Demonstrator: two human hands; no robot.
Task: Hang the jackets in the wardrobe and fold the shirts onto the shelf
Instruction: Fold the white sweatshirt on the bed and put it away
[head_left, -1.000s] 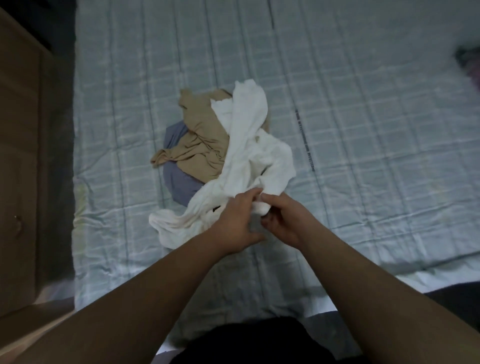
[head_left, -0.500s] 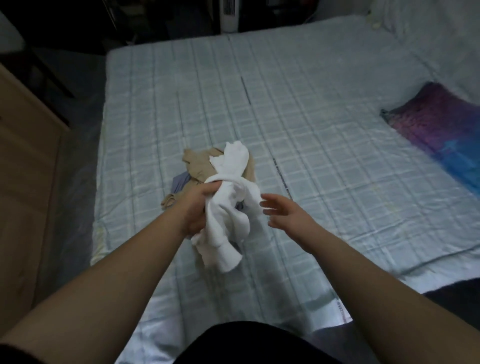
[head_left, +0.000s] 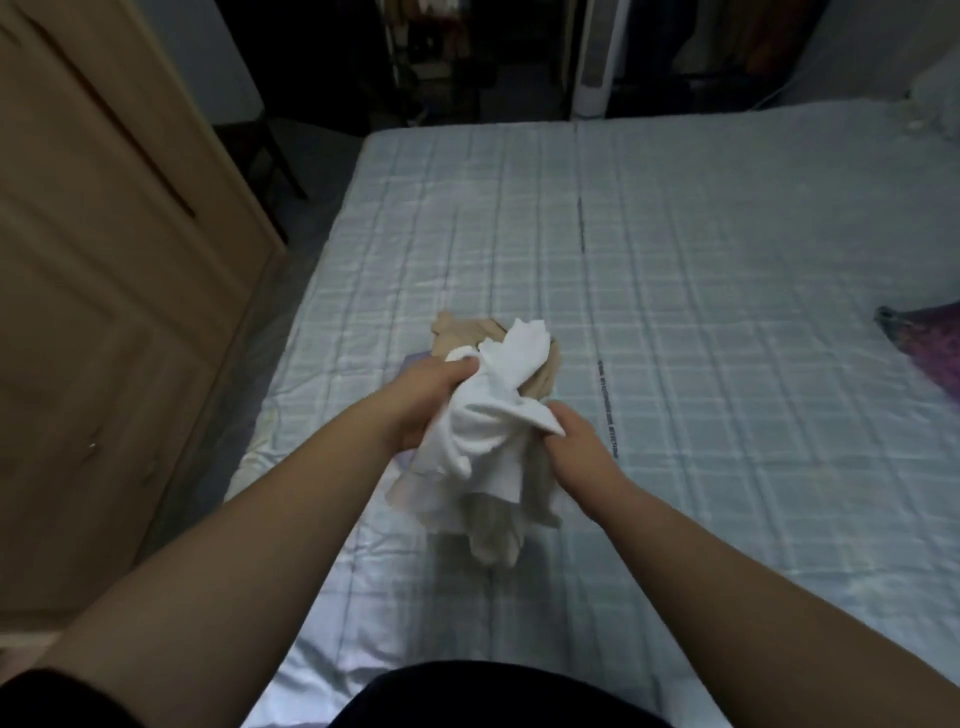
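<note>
Head view: left hand (head_left: 434, 402) and right hand (head_left: 579, 449) each pinch the bunched white shirt (head_left: 491, 415), raised above the pile (head_left: 540, 374) on the bed (head_left: 727, 312). Step: picking up for folding. Next: spread it flat.

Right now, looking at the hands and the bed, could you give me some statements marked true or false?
1. Both hands grip the white garment. True: the left hand and the right hand each hold it.
2. The white garment lies flat on the bed. False: it is bunched and lifted.
3. A beige garment lies behind the white one. True.
4. The wooden wardrobe stands on the right. False: it is on the left.
5. A purple cloth lies at the bed's right edge. True.
</note>
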